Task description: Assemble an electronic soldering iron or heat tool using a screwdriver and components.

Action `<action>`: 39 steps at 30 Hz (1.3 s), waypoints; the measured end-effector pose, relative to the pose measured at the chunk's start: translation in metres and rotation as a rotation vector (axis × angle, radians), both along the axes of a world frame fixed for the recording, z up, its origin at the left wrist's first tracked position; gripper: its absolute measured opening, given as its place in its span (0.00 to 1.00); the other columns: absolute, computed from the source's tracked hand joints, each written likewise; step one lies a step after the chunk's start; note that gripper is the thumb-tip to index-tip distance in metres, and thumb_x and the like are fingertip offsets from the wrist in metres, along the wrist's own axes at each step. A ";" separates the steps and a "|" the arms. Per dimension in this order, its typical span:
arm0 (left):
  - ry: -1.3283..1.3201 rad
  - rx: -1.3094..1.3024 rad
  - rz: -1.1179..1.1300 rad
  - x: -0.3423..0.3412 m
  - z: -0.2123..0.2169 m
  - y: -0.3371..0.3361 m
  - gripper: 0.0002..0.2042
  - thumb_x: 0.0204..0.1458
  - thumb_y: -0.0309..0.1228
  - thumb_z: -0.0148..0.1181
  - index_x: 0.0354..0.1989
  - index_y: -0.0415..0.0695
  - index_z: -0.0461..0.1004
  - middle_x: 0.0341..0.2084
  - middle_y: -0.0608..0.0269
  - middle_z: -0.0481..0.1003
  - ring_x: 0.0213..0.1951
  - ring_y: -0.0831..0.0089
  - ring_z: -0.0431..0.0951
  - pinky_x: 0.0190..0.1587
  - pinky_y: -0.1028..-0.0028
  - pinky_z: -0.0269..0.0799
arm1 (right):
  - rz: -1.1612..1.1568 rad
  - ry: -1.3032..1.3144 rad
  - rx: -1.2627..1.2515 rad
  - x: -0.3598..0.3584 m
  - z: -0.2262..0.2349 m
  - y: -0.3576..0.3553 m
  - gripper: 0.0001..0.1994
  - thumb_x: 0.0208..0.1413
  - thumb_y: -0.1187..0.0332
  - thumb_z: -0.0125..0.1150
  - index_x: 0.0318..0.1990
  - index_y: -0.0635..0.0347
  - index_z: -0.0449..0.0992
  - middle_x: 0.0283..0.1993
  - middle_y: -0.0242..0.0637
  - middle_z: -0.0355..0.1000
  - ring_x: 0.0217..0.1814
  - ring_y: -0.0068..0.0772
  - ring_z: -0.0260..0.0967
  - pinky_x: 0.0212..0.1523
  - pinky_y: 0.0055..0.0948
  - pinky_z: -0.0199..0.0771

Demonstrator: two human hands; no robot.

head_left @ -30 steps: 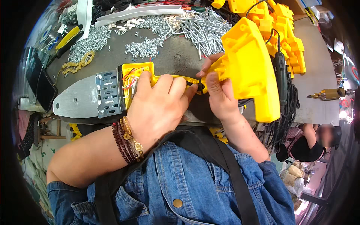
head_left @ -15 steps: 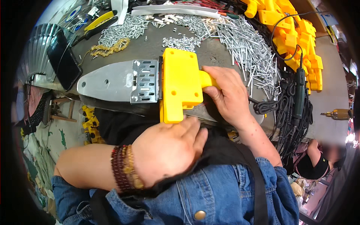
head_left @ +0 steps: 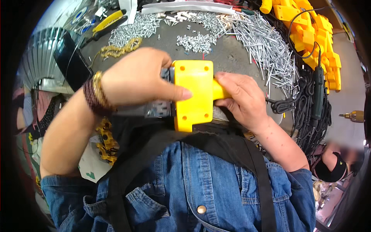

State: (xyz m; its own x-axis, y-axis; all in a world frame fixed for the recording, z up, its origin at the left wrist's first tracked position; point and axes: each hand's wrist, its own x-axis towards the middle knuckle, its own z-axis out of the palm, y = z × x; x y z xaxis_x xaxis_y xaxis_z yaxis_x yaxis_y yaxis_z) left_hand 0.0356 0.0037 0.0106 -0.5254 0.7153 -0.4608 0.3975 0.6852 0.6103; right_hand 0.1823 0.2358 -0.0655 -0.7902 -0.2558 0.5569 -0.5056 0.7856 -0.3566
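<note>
At the near edge of the worktop (head_left: 154, 44), around its middle, I see a smooth, glossy yellow plastic housing (head_left: 195, 87), boxy, with a round hole near each corner and a stepped lower end. The right hand (head_left: 243, 98) is closed around its stubby, rounded yellow handle (head_left: 220, 89), thumb and fingers wrapping it. The left hand (head_left: 141, 75) is bent around the opposite side, its thumb flat on the yellow face; its other fingertips are mostly hidden. Beneath that wrist shows part of a slotted, dull grey metal plate (head_left: 159, 109), joined to the housing.

Toward the far edge lie a glinting heap of short silver screws (head_left: 197, 42) and a bristling spread of long, thin silver bolts (head_left: 266, 50). Jumbled, hard-edged yellow plastic casings (head_left: 299, 23) fill the far right corner. Near the left edge rests a flat, glossy black phone (head_left: 72, 62).
</note>
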 end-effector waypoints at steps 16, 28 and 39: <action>0.101 0.027 0.033 -0.003 -0.011 0.001 0.32 0.44 0.53 0.70 0.41 0.30 0.77 0.33 0.50 0.79 0.37 0.65 0.79 0.44 0.69 0.73 | -0.276 -0.418 0.218 -0.038 0.028 -0.002 0.27 0.66 0.50 0.45 0.24 0.60 0.79 0.24 0.47 0.76 0.28 0.54 0.75 0.31 0.48 0.75; -0.237 0.428 0.100 -0.020 -0.050 -0.008 0.25 0.50 0.48 0.71 0.35 0.32 0.80 0.25 0.63 0.78 0.27 0.82 0.74 0.31 0.79 0.68 | -0.352 -0.602 0.341 -0.055 0.049 -0.021 0.27 0.67 0.52 0.41 0.28 0.62 0.81 0.29 0.48 0.78 0.34 0.53 0.78 0.39 0.48 0.78; -0.160 0.421 0.260 -0.015 -0.048 -0.040 0.26 0.52 0.44 0.69 0.46 0.30 0.76 0.35 0.63 0.79 0.37 0.80 0.76 0.43 0.77 0.71 | -0.915 -0.715 0.319 -0.013 0.077 0.076 0.24 0.54 0.44 0.59 0.32 0.60 0.84 0.36 0.48 0.80 0.43 0.49 0.78 0.47 0.43 0.77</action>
State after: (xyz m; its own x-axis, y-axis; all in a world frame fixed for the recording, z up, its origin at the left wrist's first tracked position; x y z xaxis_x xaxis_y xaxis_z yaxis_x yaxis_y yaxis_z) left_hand 0.0206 -0.0366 -0.0369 -0.6571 0.7110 -0.2502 0.1261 0.4309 0.8935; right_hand 0.1692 0.3122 0.0111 -0.8551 0.5140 -0.0675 0.5175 0.8540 -0.0530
